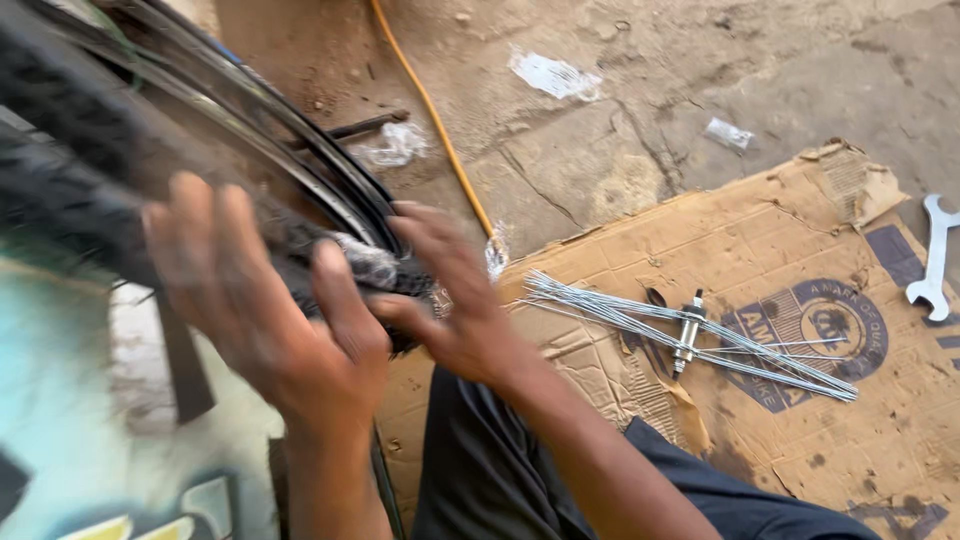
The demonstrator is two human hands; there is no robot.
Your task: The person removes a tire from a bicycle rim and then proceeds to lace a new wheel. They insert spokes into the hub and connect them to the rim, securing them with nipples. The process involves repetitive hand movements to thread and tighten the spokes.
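Observation:
A black bicycle tyre [70, 190] on a metal rim [290, 150] fills the upper left. My left hand [260, 310] presses on the tyre's tread with its thumb hooked over the edge. Just to its right, my right hand [450, 300] grips the same tyre edge, fingers curled around the rubber next to the rim. Both hands are blurred by motion.
A flattened cardboard sheet [780, 250] lies on the dirt floor at right, carrying a bundle of thin steel spokes [620, 310] and a small metal hub axle [687, 335]. A flat wrench [935, 260] rests at the far right edge. An orange cord [430, 110] crosses the ground.

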